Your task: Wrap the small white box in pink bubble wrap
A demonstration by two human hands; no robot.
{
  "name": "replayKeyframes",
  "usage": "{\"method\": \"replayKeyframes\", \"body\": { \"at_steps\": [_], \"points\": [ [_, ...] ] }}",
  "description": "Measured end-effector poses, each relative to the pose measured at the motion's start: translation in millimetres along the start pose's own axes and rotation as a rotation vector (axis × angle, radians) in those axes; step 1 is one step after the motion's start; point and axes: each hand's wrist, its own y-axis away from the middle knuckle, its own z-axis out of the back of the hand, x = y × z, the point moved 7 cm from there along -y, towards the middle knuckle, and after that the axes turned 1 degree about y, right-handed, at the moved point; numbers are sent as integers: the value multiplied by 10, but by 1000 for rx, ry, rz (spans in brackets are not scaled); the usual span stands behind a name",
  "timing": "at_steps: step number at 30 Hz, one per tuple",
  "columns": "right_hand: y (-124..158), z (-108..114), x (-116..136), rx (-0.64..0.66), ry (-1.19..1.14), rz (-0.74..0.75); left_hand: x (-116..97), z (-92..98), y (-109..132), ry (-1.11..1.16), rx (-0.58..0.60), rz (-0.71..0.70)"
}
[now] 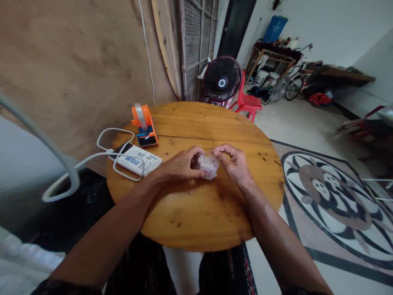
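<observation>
A small packet wrapped in clear plastic (208,167), with faint red print, sits over the middle of the round wooden table (196,229). My left hand (186,164) grips it from the left, thumb in front and fingers behind. At its upper right, my right hand (232,163) is closed in a pinch by the wrapping. Whether a bit of the plastic is between those fingertips is too small to tell. What lies inside the packet cannot be made out.
An orange and blue tape dispenser (145,126) stands at the table's far left. Nearer lies a white power bank (138,159) with a looping white cable (92,157). Beyond the table are a fan (222,80) and a red chair (249,101).
</observation>
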Motion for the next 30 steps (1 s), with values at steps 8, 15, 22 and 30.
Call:
{"method": "replayKeyframes", "body": {
  "at_steps": [8, 15, 22, 30],
  "points": [
    [-33, 27, -27, 7, -233, -36, -50, -25, 5, 35, -9, -38],
    [-36, 37, -117, -20, -333, -94, -133, 12, 8, -75, -67, -80],
    [-44, 64, -191, -53, -382, -180, -148, -11, 16, -121, -31, -81],
    [-75, 135, -217, -97, -403, -229, -73, -49, 9, -39, -11, -88]
  ]
}}
